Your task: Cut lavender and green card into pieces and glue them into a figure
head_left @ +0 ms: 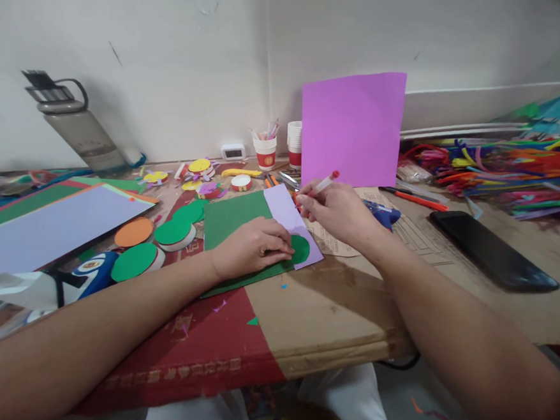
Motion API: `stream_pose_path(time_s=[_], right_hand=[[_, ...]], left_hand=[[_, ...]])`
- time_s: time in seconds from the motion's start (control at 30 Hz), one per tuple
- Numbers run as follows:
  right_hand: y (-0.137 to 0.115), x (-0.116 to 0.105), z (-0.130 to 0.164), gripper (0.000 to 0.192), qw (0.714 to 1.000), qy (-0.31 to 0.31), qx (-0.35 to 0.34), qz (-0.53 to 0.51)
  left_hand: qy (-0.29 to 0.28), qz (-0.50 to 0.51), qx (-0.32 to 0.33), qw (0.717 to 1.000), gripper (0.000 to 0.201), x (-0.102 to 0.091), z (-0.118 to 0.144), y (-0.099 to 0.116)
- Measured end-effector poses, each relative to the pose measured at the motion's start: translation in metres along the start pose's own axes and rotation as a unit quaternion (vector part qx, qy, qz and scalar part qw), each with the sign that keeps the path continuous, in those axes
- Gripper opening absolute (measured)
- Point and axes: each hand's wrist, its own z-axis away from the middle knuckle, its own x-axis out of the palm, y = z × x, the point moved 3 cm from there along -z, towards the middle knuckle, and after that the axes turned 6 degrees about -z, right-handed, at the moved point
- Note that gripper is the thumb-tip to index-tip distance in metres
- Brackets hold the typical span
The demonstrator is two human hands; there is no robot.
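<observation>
The left hand [253, 246] presses a green disc [300, 249] flat on lilac paper [287, 214]; the right hand [337, 211] has its fingers closed around a red-capped marker [325, 183]. A black phone [492, 250] lies toward the bench's right edge; the marker's tip is hidden.

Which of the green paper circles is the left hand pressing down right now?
The green circle on the pale purple paper strip, under the left hand fingertips. The other green circles sit apart, further left beside the orange one.
</observation>
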Motion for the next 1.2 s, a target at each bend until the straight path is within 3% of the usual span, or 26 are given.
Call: stream_pose_path(time_s=[0.17, 0.47, 0.87, 1.07, 1.2], right_hand=[[0.003, 0.002, -0.001, 0.018, 1.0, -0.001, -0.008, 0.005], [0.002, 0.004, 0.0, 0.016, 1.0, -0.009, -0.002, 0.017], [0.003, 0.007, 0.001, 0.015, 1.0, -0.009, -0.003, 0.029], [0.002, 0.006, 0.0, 0.016, 1.0, -0.014, -0.003, 0.015], [0.002, 0.003, 0.0, 0.016, 1.0, -0.001, -0.002, -0.001]], left_hand=[[-0.006, 0.031, 0.002, 1.0, 0.018, 0.0, 0.0, -0.001], [-0.019, 0.093, -0.052, 0.994, 0.019, 0.004, 0.0, -0.006], [-0.016, 0.035, -0.027, 0.999, 0.017, 0.006, -0.002, 0.003], [-0.029, 0.006, -0.052, 0.998, 0.022, 0.0, -0.002, 0.002], [-0.051, 0.018, -0.031, 0.998, 0.023, -0.004, -0.003, 0.003]])
